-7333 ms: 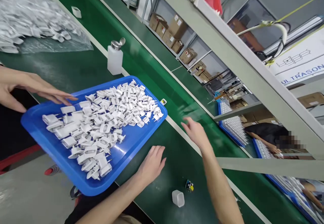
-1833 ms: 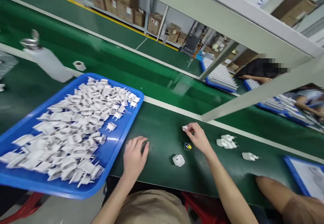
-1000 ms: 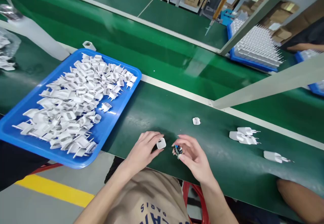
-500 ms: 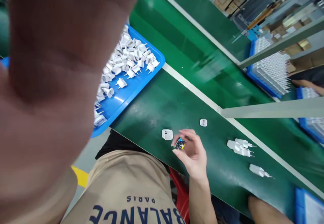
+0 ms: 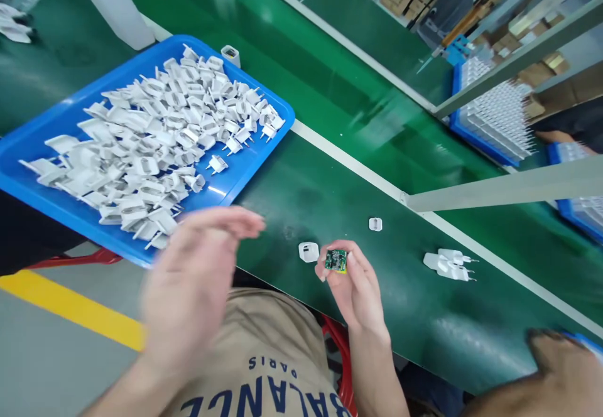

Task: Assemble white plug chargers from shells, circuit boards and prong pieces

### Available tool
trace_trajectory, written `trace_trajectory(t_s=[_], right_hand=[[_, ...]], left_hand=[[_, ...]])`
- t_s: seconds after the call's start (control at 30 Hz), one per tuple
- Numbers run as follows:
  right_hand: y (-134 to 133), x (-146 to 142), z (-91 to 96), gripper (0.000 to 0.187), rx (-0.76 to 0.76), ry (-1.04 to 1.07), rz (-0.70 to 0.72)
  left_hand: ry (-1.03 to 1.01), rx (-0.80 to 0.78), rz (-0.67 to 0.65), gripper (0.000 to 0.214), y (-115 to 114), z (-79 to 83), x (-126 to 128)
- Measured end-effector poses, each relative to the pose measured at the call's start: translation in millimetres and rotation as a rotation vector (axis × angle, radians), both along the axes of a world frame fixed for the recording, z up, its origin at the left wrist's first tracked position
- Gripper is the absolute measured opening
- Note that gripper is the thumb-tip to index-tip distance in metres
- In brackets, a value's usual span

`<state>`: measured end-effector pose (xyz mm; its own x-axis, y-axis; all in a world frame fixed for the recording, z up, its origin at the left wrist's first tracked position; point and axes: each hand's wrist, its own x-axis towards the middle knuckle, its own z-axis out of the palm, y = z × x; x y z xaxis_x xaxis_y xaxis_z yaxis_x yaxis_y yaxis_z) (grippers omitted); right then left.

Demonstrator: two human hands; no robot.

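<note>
Above the green table (image 5: 330,184), the right hand (image 5: 353,282) is pinching a circuit board (image 5: 336,260) by its edges, sensibly; the blurred left hand (image 5: 195,279) is hovering, fingers spread

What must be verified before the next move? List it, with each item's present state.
1. Grip on small green circuit board by right hand: ok, pinched.
2. Is left hand free: ok, open, holding nothing, though blurred.
3. Is small white square plastic shell on dark green table beside right hand: ok.
4. Shell's open side up: cannot tell.
5. Is blue plastic tray of white plug parts fully on table: not ok, near corner overhangs the edge.
6. Is another person's hand apart from the board: ok, lower right.
</note>
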<state>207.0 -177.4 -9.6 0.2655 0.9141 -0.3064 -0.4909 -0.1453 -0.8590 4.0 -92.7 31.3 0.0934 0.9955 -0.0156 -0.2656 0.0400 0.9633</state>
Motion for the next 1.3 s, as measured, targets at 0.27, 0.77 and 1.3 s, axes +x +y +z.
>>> trace_trajectory(t_s=[0.27,0.77,1.3], right_hand=[[0.2,-14.6,4.2,0.023,-0.052,-0.032,-0.021],[-42.8,16.5,24.7,0.030,0.186,-1.082,0.496],[-30.5,19.1,-16.5,0.029,-0.206,-0.290,-0.050]], left_hand=[[0.435,0.283,-0.504,0.042,-24.6,-38.8,36.9],[0.349,-0.333,-0.789,0.043,-39.2,-59.1,18.7],[0.865,0.511,-0.593,0.034,-2.2,-101.9,48.9]])
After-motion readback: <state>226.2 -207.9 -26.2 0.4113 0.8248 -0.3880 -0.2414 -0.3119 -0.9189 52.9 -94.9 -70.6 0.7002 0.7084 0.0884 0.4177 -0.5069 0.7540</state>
